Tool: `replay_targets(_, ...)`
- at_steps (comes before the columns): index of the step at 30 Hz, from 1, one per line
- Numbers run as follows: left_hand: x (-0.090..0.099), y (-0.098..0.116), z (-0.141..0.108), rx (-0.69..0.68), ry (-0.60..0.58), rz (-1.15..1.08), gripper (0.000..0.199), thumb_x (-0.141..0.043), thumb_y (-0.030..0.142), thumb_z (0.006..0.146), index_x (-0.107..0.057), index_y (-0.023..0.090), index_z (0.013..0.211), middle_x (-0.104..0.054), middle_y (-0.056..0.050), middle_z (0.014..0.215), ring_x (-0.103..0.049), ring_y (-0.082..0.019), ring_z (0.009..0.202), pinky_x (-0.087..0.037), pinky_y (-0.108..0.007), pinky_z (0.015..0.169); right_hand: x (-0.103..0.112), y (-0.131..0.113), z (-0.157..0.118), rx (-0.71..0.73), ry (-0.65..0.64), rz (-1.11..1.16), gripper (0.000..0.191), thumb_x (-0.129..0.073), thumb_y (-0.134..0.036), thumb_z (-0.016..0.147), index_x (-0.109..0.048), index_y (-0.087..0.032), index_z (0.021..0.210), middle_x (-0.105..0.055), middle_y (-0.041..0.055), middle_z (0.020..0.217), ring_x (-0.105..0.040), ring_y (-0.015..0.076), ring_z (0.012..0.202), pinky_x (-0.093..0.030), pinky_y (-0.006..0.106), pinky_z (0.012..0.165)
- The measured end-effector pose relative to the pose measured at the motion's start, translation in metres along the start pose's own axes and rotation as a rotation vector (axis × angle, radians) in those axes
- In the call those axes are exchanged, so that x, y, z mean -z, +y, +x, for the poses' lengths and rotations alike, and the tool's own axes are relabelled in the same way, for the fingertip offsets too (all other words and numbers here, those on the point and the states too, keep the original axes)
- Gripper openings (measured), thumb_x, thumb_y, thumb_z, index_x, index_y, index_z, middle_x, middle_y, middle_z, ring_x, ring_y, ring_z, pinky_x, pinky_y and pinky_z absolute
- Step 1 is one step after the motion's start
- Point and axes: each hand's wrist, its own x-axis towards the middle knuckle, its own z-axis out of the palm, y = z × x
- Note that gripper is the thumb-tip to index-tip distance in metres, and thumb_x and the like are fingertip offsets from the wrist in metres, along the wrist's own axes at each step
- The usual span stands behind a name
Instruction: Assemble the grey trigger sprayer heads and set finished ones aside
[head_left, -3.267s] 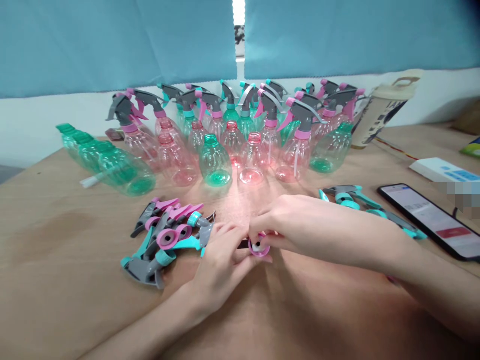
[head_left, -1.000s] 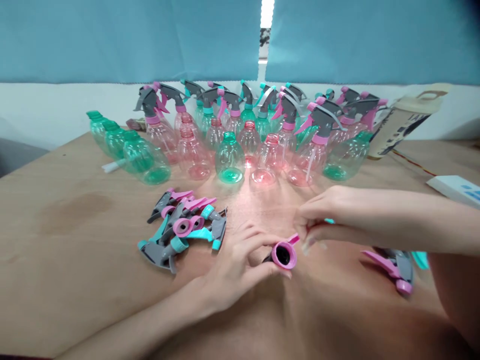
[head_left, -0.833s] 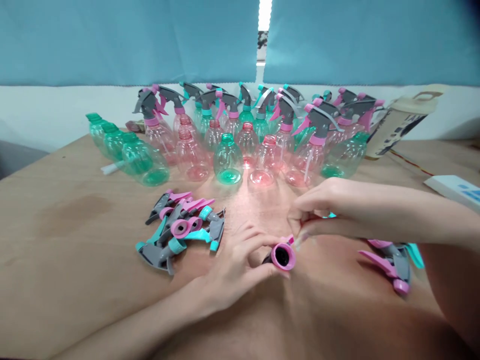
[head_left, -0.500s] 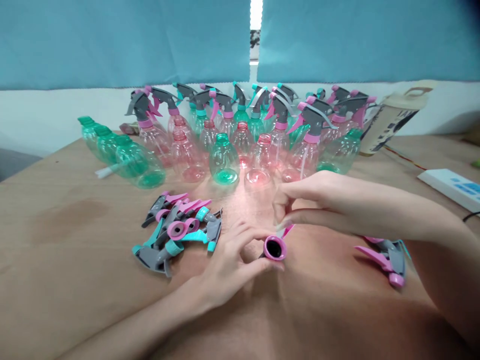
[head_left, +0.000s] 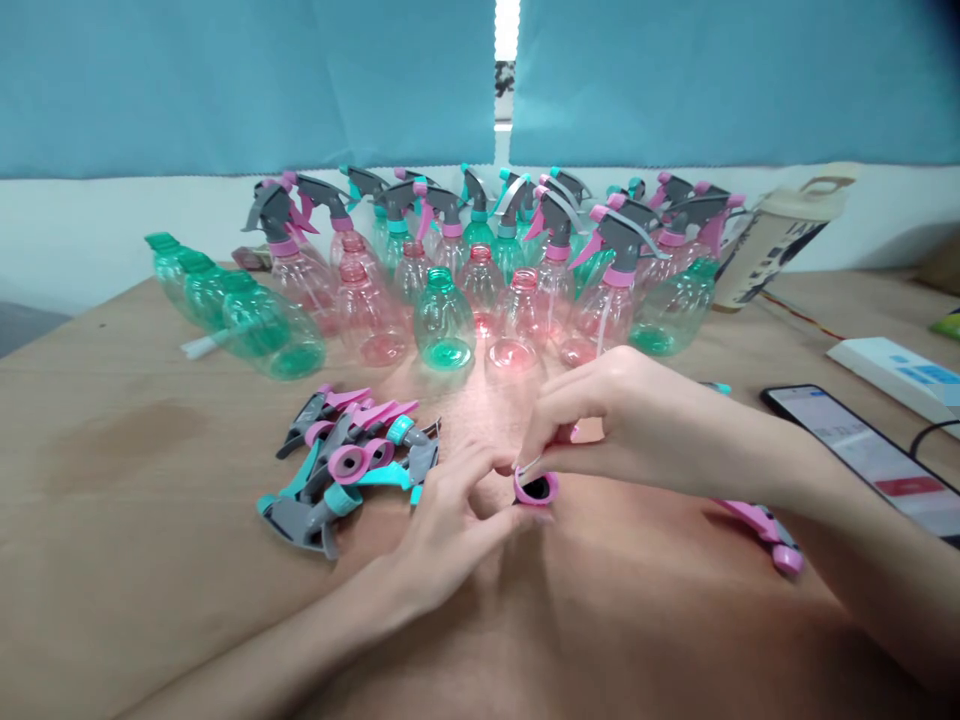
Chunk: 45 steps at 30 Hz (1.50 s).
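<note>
Toward the worktop's (head_left: 112,570) near edge, the left hand (head_left: 450,510), loosely closed, holds a pink-collared sprayer head (head_left: 553,490) whose opening likely needs steadying while the tightly pinched right hand (head_left: 615,410) squares a small whitish piece (head_left: 529,468) at its rim.

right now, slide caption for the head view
Left hand holds a pink-collared spray head, right hand pinches a white piece against it, bottles behind

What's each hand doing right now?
Left hand: closed, holding a pink-collared spray head.
Right hand: closed, pinching a small pale piece.
</note>
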Motion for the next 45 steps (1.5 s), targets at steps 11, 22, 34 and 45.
replay_targets(11,0.000,0.000,-0.002,-0.077,0.123,0.030,0.021,-0.075,0.023,0.073,-0.062,0.019,0.090,-0.063,0.001,0.085,-0.055,-0.017,0.080,-0.042,-0.028,0.073,-0.004,-0.004,-0.003,0.122,0.087,-0.190,0.019,-0.052,-0.010,0.087,-0.065,-0.014,0.073,-0.060,-0.0022,0.069,-0.048,0.0063,0.059,-0.032,0.021,0.053)
replay_targets(22,0.001,-0.001,-0.002,-0.140,0.176,0.022,0.026,-0.077,0.018,0.071,-0.061,0.018,0.091,-0.063,0.001,0.085,-0.055,-0.017,0.081,-0.041,-0.030,0.074,-0.009,-0.002,-0.001,0.048,0.073,-0.254,0.018,-0.058,-0.012,0.082,-0.056,-0.015,0.064,-0.056,-0.0042,0.066,-0.046,0.0071,0.059,-0.029,0.023,0.054)
replay_targets(34,0.000,-0.004,-0.003,-0.213,0.165,0.045,0.025,-0.076,0.020,0.073,-0.060,0.018,0.092,-0.062,0.001,0.084,-0.055,-0.015,0.077,-0.041,-0.029,0.072,0.006,0.009,-0.001,-0.014,-0.195,-0.012,0.013,-0.060,-0.021,0.083,-0.073,-0.024,0.087,-0.070,-0.0044,0.075,-0.056,0.0074,0.062,-0.038,0.022,0.057)
replay_targets(45,0.000,-0.003,-0.004,-0.222,0.166,0.065,0.027,-0.075,0.023,0.074,-0.061,0.019,0.097,-0.063,0.000,0.085,-0.056,-0.017,0.078,-0.042,-0.032,0.075,0.002,0.002,-0.004,0.000,-0.068,-0.094,0.010,-0.058,-0.018,0.080,-0.057,-0.022,0.089,-0.064,-0.0055,0.078,-0.053,0.0072,0.062,-0.032,0.018,0.050)
